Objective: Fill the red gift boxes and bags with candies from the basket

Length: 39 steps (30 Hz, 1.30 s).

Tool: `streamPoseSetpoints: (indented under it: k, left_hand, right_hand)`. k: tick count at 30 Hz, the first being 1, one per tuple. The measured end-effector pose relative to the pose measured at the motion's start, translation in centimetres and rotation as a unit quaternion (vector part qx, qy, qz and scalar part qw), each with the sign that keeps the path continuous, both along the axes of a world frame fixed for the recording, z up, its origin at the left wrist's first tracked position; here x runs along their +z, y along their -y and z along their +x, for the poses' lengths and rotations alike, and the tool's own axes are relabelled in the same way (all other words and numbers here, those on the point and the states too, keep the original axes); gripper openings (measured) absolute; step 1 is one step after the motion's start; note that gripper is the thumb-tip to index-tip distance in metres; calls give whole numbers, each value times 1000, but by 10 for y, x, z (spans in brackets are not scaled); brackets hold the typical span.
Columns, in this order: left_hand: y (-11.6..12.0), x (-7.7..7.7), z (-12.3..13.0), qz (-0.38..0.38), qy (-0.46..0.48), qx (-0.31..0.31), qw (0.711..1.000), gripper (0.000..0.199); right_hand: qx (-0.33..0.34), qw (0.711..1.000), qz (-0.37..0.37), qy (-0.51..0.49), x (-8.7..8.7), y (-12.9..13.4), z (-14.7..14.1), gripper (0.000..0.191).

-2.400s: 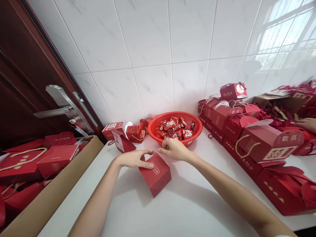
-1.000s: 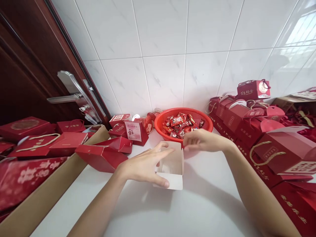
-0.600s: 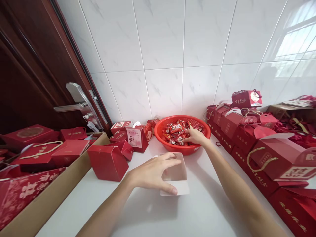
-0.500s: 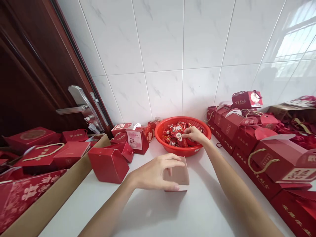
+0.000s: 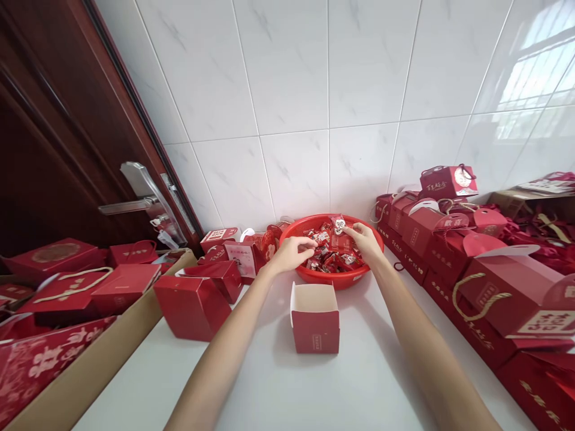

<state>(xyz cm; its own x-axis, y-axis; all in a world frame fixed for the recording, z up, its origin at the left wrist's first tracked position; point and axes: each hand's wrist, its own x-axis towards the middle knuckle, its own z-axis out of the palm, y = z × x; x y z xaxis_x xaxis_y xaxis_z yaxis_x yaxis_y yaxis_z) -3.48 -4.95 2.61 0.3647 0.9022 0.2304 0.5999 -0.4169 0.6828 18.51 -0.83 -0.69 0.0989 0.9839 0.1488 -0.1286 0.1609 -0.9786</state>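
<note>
While right fingers (image 5: 358, 232) pinch a wrapped packet (image 5: 338, 224), left fingers (image 5: 306, 242) slightly parted, white tabletop (image 5: 287, 395), pale wall tiles (image 5: 291, 72), dark door (image 5: 58, 131)

The near box (image 5: 317, 330) is deep red outside, cream inside; the basin (image 5: 327, 279), bright red; the bench (image 5: 287, 395), white; the wall tiles (image 5: 291, 72), grey-veined white.

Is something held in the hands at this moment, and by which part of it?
The right hand holds a small red packet near its right edge. Whether the left hand holds anything cannot be told.
</note>
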Motion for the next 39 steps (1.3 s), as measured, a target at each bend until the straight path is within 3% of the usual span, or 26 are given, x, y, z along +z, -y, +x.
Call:
streamPoseSetpoints:
  k: [3, 7, 12, 18, 22, 28, 33, 39]
  left_hand:
    - [-24, -5, 10, -53, -131, -63, 988, 39]
    - [-44, -10, 25, -165, -279, -137, 936, 57]
    - [-52, -16, 39, -194, -360, -101, 907, 59]
    - [-48, -21, 42, -151, -362, -62, 918, 44]
    - [-47, -28, 39, -106, -281, -19, 954, 27]
    - [-55, -34, 35, -29, -41, 39, 998, 17]
    - [-61, -37, 32, -95, 158, 43, 982, 17]
    - [-60, -36, 31, -129, 266, 46, 954, 14]
  right_hand:
    - [-40, 999, 3, -32, -1, 0, 0, 49]
    - [-54, 996, -16, -69, -3, -1, 1, 50]
    - [-58, 996, -6, -60, -6, -4, 1, 48]
    - [-67, 993, -9, -94, -6, -3, -3, 41]
    - [-72, 988, -44, -132, -6, -6, -3, 25]
    - [-32, 985, -35, -164, -14, -14, 2, 17]
    - [-12, 986, -13, -168, -13, -12, 3, 21]
    - [-30, 977, -43, -206, -6, -10, 2, 22]
